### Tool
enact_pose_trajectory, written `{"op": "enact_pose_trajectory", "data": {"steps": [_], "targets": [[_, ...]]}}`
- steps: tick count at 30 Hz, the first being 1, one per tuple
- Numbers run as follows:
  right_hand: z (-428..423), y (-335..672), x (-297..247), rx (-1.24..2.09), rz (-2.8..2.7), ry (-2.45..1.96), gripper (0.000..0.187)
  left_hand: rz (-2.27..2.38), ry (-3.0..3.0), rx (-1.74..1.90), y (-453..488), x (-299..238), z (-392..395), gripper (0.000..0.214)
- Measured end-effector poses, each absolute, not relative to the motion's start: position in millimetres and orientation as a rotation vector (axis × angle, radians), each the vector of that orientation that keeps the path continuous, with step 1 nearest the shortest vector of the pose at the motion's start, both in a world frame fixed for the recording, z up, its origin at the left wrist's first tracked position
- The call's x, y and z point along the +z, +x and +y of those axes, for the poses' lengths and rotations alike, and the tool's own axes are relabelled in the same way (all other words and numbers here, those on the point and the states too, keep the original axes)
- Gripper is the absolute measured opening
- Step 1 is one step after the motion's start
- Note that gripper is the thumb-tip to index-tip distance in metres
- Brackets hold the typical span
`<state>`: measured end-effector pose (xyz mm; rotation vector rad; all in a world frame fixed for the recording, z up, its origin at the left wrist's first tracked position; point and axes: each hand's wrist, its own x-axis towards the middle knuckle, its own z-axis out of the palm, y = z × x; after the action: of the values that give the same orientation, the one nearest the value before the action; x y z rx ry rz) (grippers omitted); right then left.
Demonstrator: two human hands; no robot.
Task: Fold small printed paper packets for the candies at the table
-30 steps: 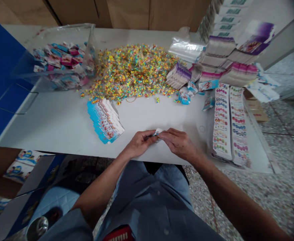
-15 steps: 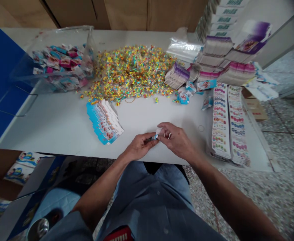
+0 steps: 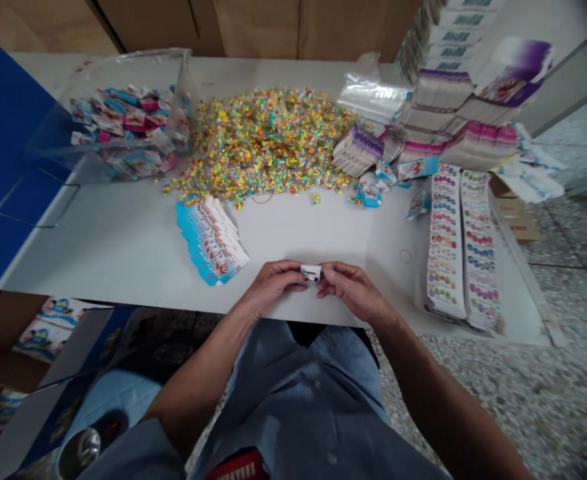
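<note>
Between my two hands, over the front of the table, is a small white cardboard box [image 3: 311, 271] whose end faces me and shows a dark gap. My left hand [image 3: 279, 283] is closed on its left side, thumb toward me. My right hand [image 3: 346, 285] pinches its right edge with curled fingers. What lies inside the box is too small to make out. Left of my hands, a fanned stack of flat blue and white cartons [image 3: 211, 240] lies on the table.
Behind my hands spreads a heap of small colourful wrapped pieces [image 3: 273, 143]. A clear plastic bin [image 3: 188, 87] with small filled boxes stands back left. At right are bundled purple cartons [image 3: 357, 150], blue boxes [image 3: 370, 195] and two long stacks of printed strips [image 3: 444, 247].
The small box has turned so its end faces me. My right hand has come down from above it to its right side. The camera view has shifted slightly.
</note>
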<state>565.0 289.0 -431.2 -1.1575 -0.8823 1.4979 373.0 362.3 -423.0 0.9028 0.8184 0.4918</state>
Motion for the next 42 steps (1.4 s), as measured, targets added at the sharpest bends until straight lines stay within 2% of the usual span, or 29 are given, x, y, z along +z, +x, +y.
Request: {"op": "enact_pose_trajectory", "data": {"steps": [6, 11, 15, 18, 33, 42], "targets": [[295.4, 563.7, -434.4, 1.47, -0.88, -1.172, 0.022, 0.809, 0.916, 0.498, 370.8, -419.9, 369.7, 0.023], [299.0, 564.6, -438.5, 1.177, -1.146, -1.154, 0.013, 0.766, 1.121, 0.628, 368.8, -431.3, 366.9, 0.03], [293.2, 569.3, -441.0, 0.788, -1.475, -1.101, 0.019, 0.741, 1.41, 0.828, 367.0, -441.6, 361.1, 0.029], [289.8, 571.2, -437.5, 0.661, -1.652, -1.09, 0.025, 0.669, 1.602, 0.888, 362.2, -442.4, 358.7, 0.025], [292.7, 565.1, -437.3, 0.638, -1.565, -1.176, 0.015, 0.702, 1.634, 0.837, 361.7, -437.6, 359.9, 0.024], [288.6, 571.5, -445.0, 0.48, -1.763, -1.066, 0.029, 0.553, 1.852, 0.903, 357.0, -437.8, 360.5, 0.021]]}}
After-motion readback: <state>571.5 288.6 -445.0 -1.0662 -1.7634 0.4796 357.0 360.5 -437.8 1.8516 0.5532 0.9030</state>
